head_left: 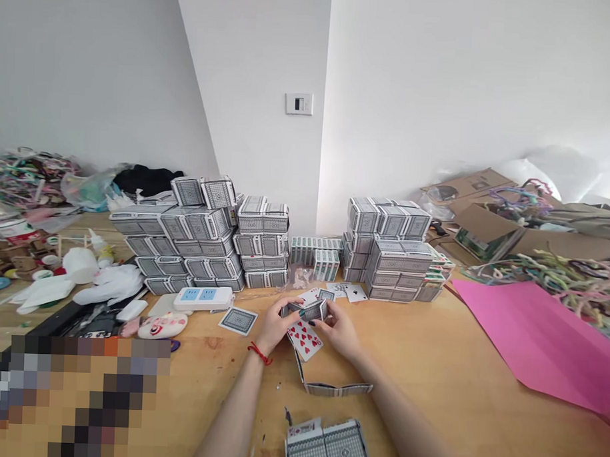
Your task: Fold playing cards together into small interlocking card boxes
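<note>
My left hand (274,326) and my right hand (339,330) meet over the wooden table (430,366), both closed on a small bundle of playing cards (312,311) with grey patterned backs. A red hearts card (305,340) lies face up just under my hands. A bent strip of joined cards (329,387) stands on edge between my forearms. Close to me sit two card decks (327,446) side by side. A red string circles my left wrist.
Stacks of boxed card decks (204,238) and more stacks (392,248) line the back of the table. A single face-down card (238,320) and a white power strip (203,297) lie left. Pink paper (541,340) and cardboard boxes (490,221) are right; craft clutter fills the left.
</note>
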`<action>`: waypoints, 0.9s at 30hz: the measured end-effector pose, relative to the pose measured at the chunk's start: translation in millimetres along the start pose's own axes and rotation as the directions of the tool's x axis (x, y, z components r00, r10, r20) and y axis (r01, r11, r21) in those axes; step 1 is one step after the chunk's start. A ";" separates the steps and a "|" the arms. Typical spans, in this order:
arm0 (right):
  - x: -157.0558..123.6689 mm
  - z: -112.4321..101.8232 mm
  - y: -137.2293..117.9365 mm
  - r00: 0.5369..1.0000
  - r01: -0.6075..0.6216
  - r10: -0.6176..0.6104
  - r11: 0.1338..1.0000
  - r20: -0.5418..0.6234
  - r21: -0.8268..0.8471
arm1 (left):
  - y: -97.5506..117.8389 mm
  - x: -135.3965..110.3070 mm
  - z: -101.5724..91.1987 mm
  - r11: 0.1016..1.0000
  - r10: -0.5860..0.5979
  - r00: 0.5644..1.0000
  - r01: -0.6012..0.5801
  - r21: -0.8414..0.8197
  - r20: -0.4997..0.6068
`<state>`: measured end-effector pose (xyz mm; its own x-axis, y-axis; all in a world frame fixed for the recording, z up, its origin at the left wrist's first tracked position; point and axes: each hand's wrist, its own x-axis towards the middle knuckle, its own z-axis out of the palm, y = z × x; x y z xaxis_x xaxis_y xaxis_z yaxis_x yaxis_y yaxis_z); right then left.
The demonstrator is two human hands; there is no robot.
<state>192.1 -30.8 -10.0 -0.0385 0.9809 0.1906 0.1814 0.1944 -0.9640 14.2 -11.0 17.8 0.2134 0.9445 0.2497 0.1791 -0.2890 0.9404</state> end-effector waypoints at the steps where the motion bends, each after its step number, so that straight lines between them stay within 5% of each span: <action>1: -0.7 -0.6 0.5 0.999 0.025 -0.027 0.997 -0.026 -0.078 | -0.3 0.2 0.1 1.000 -0.003 1.000 0.003 0.001 -0.004; 7: -2.4 -11.1 0.9 0.972 0.112 -0.180 0.919 -0.150 -0.377 | -1.8 0.7 -3.5 0.998 -0.022 1.000 0.021 -0.061 -0.015; 13: -6.1 -10.3 -3.3 0.992 0.102 -0.120 0.928 -0.028 -0.359 | -1.0 0.4 -5.8 0.987 -0.043 0.999 0.044 -0.153 0.011; 27: -4.3 -14.8 -1.6 0.987 0.088 -0.143 0.852 -0.067 -0.516 | -0.3 -0.7 -2.2 0.991 -0.058 0.998 0.059 -0.123 0.012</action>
<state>206.6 -35.3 -6.5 0.0023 0.9410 0.3383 0.6580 0.2533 -0.7092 11.8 -11.3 17.8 0.2139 0.9578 0.1921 0.0717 -0.2115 0.9747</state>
